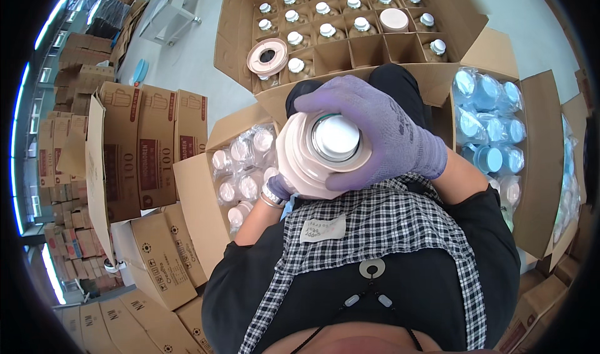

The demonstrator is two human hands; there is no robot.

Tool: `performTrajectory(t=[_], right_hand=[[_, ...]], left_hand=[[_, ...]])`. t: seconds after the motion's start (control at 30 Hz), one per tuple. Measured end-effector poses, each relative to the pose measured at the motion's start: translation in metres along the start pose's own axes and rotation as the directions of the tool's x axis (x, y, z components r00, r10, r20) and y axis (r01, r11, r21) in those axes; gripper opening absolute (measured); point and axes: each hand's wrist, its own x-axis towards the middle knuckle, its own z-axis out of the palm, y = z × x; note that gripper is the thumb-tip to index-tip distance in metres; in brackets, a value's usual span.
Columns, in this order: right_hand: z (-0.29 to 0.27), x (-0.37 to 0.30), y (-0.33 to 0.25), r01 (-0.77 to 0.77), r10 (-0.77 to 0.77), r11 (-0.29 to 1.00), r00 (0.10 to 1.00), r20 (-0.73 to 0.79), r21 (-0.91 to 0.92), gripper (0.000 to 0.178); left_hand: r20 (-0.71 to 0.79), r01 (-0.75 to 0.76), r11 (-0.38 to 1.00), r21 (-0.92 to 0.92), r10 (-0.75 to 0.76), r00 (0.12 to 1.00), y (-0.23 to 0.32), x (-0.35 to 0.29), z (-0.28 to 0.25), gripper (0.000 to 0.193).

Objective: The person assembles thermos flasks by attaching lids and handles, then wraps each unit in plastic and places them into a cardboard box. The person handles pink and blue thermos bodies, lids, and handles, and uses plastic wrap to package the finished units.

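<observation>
A pale pink flask point(309, 157) with a shiny silver glass mouth sits close to the person's chest, in the middle of the view. The right hand point(381, 132), in a purple glove, wraps over the top and far side of the flask, so it is closed around it. The left hand point(279, 188), also gloved, is mostly hidden under the flask; it seems to hold it up from below, but I cannot tell how its fingers are set. Two hands likely keep the flask steady while its open top faces up.

Just past the hands is a big open cardboard box with dividers point(350, 35). Each little cell holds one silver glass bottle with a white cap, likely so they do not bump each other. A pink ring-shaped collar point(267, 56) rests on the left part of that box, and a pink round cap point(394, 19) sits in a cell.

To the left, a carton point(244, 166) holds pink parts in clear bags. To the right, another carton point(490, 141) holds blue parts in bags. Stacks of closed cartons point(131, 148) stand farther left on the floor.
</observation>
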Motion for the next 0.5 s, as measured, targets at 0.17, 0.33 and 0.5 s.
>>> performTrajectory(t=[0.17,0.33,0.5], right_hand=[[0.014,-0.02,0.012,-0.163,0.17,0.985,0.978,-0.118,0.063,0.071],[0.0,-0.046,0.046,-0.431,0.485,0.863,0.852,-0.197,0.261,0.07],[-0.019,-0.119,0.116,-0.352,0.771,0.562,0.55,-0.32,0.749,0.052]], left_hand=[[-0.257,0.041,0.964,-0.263,-0.111,0.96,-0.004,0.003,-0.003,0.07],[-0.226,0.176,0.914,-0.366,-0.271,0.936,-0.006,0.019,-0.029,0.055],[-0.498,0.488,0.855,0.174,-0.351,0.793,0.001,0.12,-0.116,0.048]])
